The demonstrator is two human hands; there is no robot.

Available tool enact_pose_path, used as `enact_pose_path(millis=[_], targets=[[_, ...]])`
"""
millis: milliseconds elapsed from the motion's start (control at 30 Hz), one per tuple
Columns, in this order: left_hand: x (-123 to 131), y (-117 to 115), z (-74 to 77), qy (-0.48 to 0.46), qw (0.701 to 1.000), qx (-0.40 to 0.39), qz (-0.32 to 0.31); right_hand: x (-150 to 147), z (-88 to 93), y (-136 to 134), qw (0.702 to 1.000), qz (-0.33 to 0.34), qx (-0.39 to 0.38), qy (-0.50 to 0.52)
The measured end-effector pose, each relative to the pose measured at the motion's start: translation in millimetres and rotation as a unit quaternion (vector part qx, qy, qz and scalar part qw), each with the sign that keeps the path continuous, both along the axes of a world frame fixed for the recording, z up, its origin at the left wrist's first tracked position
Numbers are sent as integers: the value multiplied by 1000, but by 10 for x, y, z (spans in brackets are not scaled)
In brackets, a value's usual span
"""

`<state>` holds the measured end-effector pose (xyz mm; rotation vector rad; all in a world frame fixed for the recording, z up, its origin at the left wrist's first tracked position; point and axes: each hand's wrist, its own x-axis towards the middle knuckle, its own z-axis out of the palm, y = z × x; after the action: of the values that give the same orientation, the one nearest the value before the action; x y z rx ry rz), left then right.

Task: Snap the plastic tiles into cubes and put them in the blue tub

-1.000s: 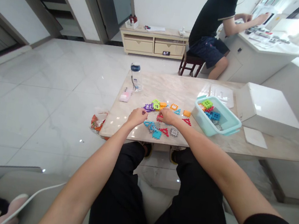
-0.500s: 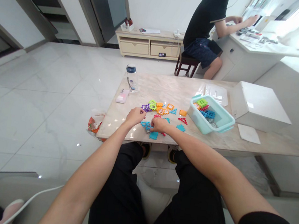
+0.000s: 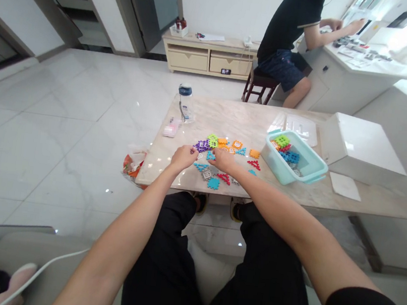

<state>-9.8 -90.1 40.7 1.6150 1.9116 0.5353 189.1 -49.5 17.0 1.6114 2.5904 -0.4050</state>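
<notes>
My left hand (image 3: pixel 184 158) is closed in a pinch at the left edge of the scattered plastic building pieces; whatever its fingers hold is too small to make out. Just beyond its fingertips lie purple pieces (image 3: pixel 202 145), with a green piece (image 3: pixel 213 141) beside them. My right hand (image 3: pixel 224 159) has its fingers closed at a blue piece (image 3: pixel 210 156), to the right of my left hand. Nearer to me are a grey windowed piece (image 3: pixel 206 174), a teal square piece (image 3: pixel 213 183) and a red triangular piece (image 3: pixel 224 178). Orange pieces (image 3: pixel 237 145) lie behind my right hand.
A light-teal tub (image 3: pixel 279 170) with several pieces stands to the right, before a white box (image 3: pixel 365 146). A water bottle (image 3: pixel 186 104) and a pink item (image 3: pixel 171 128) are at the table's left. Across the room, a person (image 3: pixel 289 31) sits at another desk.
My right hand has moved away from me, off the grey and blue pieces near the table's front edge, to a blue piece. My left hand stays near the purple pieces. The view has shifted slightly.
</notes>
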Motion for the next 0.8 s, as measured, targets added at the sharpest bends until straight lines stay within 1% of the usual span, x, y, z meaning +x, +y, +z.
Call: enact_pose_path(millis=[133, 233, 300, 433, 533, 700, 800], targets=[[-5, 7, -5, -12, 1000, -3, 14, -47, -43, -195, 997, 52, -34, -33], [11, 13, 0, -6, 1000, -3, 11, -120, -82, -344, 994, 91, -24, -49], [17, 14, -2, -7, 1000, -7, 9, -165, -108, -392, 993, 105, -25, -58], [11, 22, -24, -4, 1000, -8, 4, -194, -146, -373, 993, 95, -35, -65], [9, 35, -42, -3, 1000, -11, 1, -166, -144, -328, 992, 108, -32, -57], [28, 66, -53, -5, 1000, -12, 2, -97, -58, -270, 992, 114, -37, -50], [50, 90, -56, -3, 1000, -9, -6, -38, 22, -230, 994, 101, -41, -34]])
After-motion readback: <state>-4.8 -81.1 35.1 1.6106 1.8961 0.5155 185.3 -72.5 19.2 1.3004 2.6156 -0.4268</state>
